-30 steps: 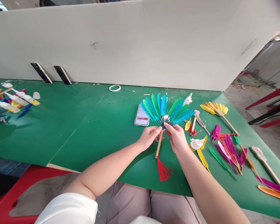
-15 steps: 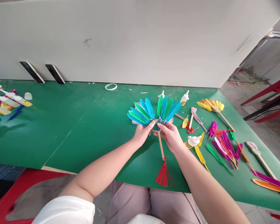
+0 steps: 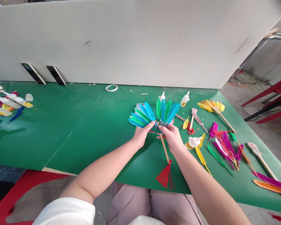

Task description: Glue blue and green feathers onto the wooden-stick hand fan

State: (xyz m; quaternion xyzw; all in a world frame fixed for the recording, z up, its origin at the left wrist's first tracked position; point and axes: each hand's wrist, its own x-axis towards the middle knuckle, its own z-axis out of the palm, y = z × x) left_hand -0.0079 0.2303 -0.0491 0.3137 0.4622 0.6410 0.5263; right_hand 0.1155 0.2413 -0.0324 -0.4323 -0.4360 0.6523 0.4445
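A feather fan [image 3: 154, 115] of blue and green feathers on a thin wooden handle with a red tassel [image 3: 165, 176] is held just above the green table [image 3: 89, 125]. My left hand [image 3: 142, 134] pinches the feathers at the fan's base from the left. My right hand [image 3: 172, 137] grips the base and top of the handle from the right. The fan tilts left, with a gap between its left and right feather groups.
Two glue bottles [image 3: 184, 99] stand behind the fan, a third [image 3: 192, 142] lies to the right. Loose feathers [image 3: 226, 150], a yellow fan [image 3: 213, 107] and wooden sticks lie right. Two phones [image 3: 56, 75] lean on the white partition. A tape ring [image 3: 111, 88] lies behind.
The fan has rotated counterclockwise; its feathers swung left and the tassel end swung right. Both hands kept their grip at the base.
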